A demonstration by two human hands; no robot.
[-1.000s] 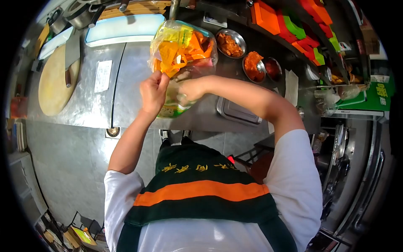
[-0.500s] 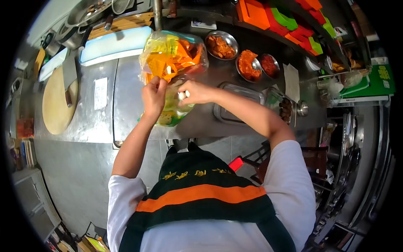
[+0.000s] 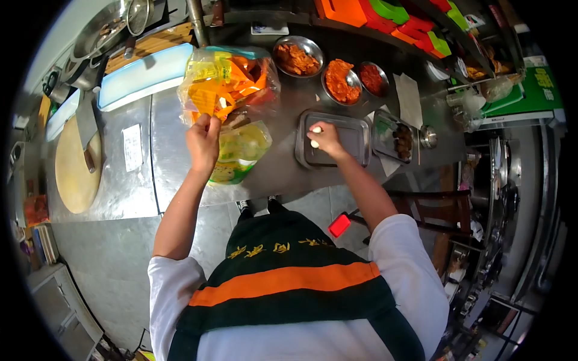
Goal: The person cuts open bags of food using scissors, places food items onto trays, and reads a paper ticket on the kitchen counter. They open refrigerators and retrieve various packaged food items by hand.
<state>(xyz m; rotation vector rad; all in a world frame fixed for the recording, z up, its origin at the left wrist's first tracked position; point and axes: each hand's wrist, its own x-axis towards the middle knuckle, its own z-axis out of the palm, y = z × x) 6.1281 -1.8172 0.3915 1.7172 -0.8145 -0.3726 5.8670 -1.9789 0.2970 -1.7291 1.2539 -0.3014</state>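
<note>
My left hand [image 3: 203, 139] is closed on the upper edge of a yellow-green plastic bag [image 3: 244, 147], which lies near the counter's front edge. My right hand [image 3: 325, 138] hovers over a rectangular metal tray [image 3: 303, 157], its fingers curled round small white eggs [image 3: 314, 144]; two show between the fingertips. The tray looks bare around the hand. Just behind the yellow-green bag, a clear plastic bag [image 3: 271, 99] holds orange and yellow packets [image 3: 223, 93].
Bowls of red-orange food [image 3: 298, 60], [image 3: 343, 84] and red paste [image 3: 373, 79] stand behind the tray. Right of it, a smaller container [image 3: 385, 141] holds brown pieces. At left, a cleaver [image 3: 87, 123] lies on a round board [image 3: 75, 174]. A stool [image 3: 433, 210] stands below.
My right hand has moved right with the white eggs, from the yellow-green bag to above the metal tray. My left hand stays at the bag. The whole view has shifted slightly.
</note>
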